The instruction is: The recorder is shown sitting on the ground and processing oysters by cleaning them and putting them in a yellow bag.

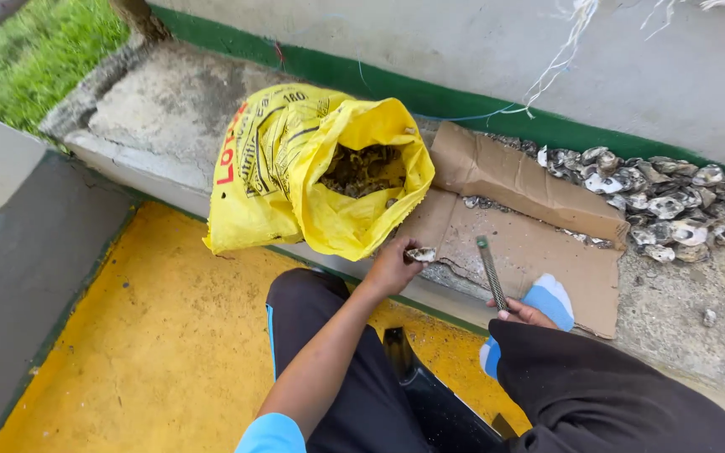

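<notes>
Yellow sack [295, 168] — open, full of oyster shells [362, 168]

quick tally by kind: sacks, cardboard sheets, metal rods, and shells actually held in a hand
yellow woven plastic sack: 1
flattened brown cardboard sheet: 1
ribbed grey metal rod, in right hand: 1
grey oyster shell, in left hand: 1
total: 4

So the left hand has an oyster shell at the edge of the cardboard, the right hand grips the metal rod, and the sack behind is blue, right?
Not quite: the sack is yellow, not blue, as the head view shows. The rest holds: the left hand has an oyster shell at the cardboard edge, and the right hand grips the metal rod.
</notes>
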